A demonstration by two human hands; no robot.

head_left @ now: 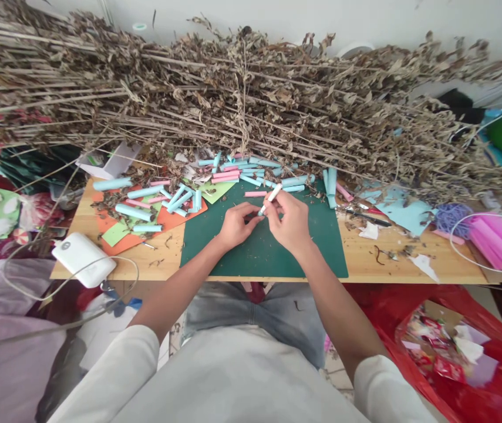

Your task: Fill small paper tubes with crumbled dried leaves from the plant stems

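Note:
Over the dark green cutting mat [262, 261], both hands meet at a slim white stick [275, 192], like a pen or a small tube. My right hand [291, 220] grips it between thumb and fingers, its upper end pointing up and away from me. At its lower, bluish-tinted end, the thumb and fingertips of my left hand [236, 225] pinch together. Exactly what those fingertips hold is partly hidden. Just beyond the hands lies a pink paper roll [255, 194]. Several light blue paper rolls [134, 212] are scattered behind and to the left, among more pink ones.
A large heap of dried stems and leaves [242, 94] spans the table's back. Orange paper [114, 227] and a white power bank [83, 259] with a cable lie left. Blue paper [403, 205], purple string [452, 220] and pink paper [495, 241] lie right. A red bag [383, 317] holds scraps below.

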